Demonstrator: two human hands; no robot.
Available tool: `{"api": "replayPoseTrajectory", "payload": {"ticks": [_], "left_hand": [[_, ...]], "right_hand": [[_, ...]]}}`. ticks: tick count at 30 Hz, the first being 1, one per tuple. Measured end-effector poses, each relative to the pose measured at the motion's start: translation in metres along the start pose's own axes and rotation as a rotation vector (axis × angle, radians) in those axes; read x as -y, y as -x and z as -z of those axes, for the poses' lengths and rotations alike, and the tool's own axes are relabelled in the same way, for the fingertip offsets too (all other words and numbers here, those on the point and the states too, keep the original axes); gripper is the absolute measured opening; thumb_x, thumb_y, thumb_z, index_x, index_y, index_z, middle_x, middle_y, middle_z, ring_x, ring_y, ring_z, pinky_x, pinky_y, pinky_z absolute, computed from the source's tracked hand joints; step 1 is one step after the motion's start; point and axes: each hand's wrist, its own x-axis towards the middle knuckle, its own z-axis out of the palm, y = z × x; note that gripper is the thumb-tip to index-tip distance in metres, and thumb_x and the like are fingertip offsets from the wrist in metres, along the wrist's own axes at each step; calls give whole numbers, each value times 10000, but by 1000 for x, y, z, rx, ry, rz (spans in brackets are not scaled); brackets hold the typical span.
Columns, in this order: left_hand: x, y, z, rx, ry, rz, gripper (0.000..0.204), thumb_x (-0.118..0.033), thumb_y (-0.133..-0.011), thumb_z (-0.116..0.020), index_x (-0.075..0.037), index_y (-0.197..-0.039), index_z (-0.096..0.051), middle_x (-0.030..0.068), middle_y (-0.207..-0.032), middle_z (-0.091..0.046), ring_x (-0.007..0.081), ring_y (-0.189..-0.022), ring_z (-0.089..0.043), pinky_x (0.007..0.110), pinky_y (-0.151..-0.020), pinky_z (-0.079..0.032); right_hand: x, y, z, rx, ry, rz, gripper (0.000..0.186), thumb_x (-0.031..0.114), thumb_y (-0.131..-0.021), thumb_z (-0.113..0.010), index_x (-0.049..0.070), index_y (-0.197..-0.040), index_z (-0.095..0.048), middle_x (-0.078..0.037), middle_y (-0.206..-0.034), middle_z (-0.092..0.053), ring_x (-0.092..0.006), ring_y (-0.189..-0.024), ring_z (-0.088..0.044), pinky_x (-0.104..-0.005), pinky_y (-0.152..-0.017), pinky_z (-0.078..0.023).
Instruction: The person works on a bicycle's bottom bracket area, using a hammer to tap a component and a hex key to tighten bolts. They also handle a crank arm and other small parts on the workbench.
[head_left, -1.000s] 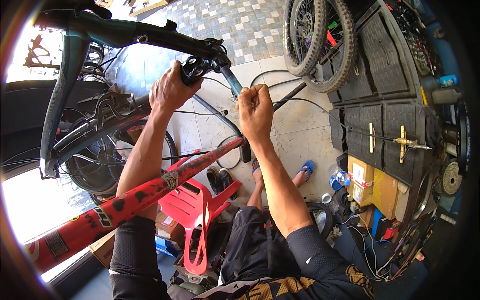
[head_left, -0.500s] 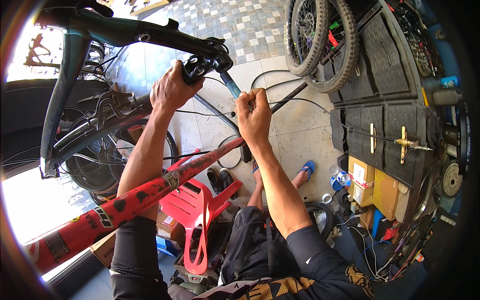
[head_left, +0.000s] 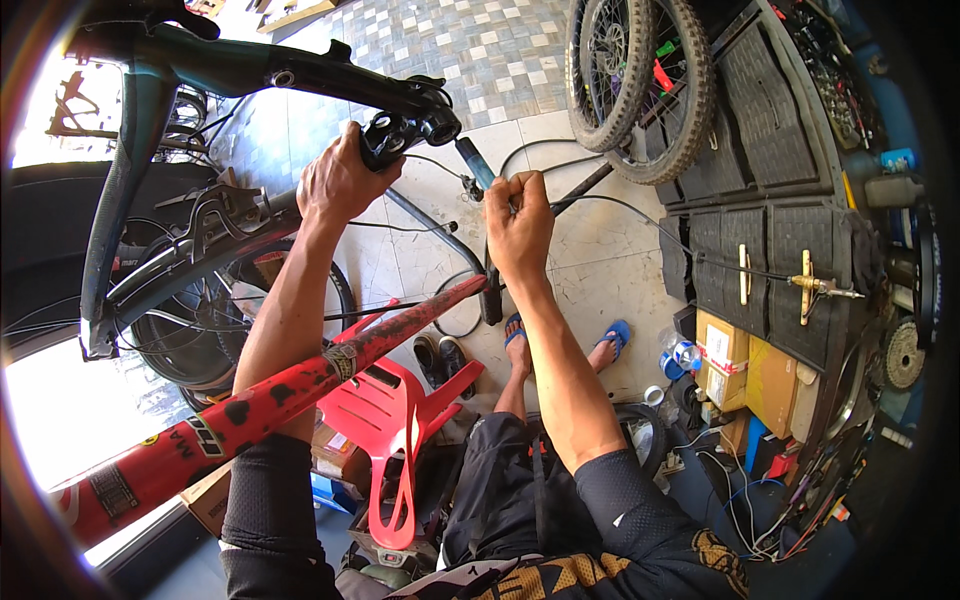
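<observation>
A dark green bicycle frame (head_left: 225,60) fills the upper left, ending in a black round-holed joint (head_left: 437,122). My left hand (head_left: 340,190) is closed around a black knuckle-shaped part (head_left: 385,140) just below that joint. In my right hand (head_left: 518,225), a short dark cylindrical rod (head_left: 474,162) with a bluish sheen is gripped by curled fingers. Its far end points up toward the joint's round opening, with a small gap between them. What lies inside my right fist is hidden.
A red worn tube (head_left: 270,390) crosses over my left forearm. Two bicycle wheels (head_left: 650,90) stand at the upper right beside black mats (head_left: 770,260). Below are a red plastic chair (head_left: 385,420), cardboard boxes (head_left: 722,355), loose cables and a dark tube on the floor.
My right hand has drawn slightly right, and the rod's end has come away from the joint's opening. My left hand has barely moved.
</observation>
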Motion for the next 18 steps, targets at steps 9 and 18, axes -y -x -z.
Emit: {"api": "replayPoseTrajectory", "payload": {"ticks": [9, 18], "left_hand": [[0, -1, 1, 26, -12, 8, 656, -600, -868, -837, -83, -1213, -628, 193, -1038, -812, 425, -931, -798, 539, -803, -627], [-1, 1, 1, -1, -10, 5, 619, -590, -878, -840, -72, -1166, -661, 201, -983, -811, 447, -919, -794, 550, -785, -628]], "right_hand": [[2, 6, 18, -3, -377, -127, 213, 176, -1126, -650, 75, -1081, -468, -69, -848, -665, -143, -686, -629, -319, -613, -511], [3, 24, 38, 227, -1025, -578, 401, 115, -1019, -657, 48, -1413, -633, -23, -1022, -637, -172, -980, -624, -415, -937, -549]]}}
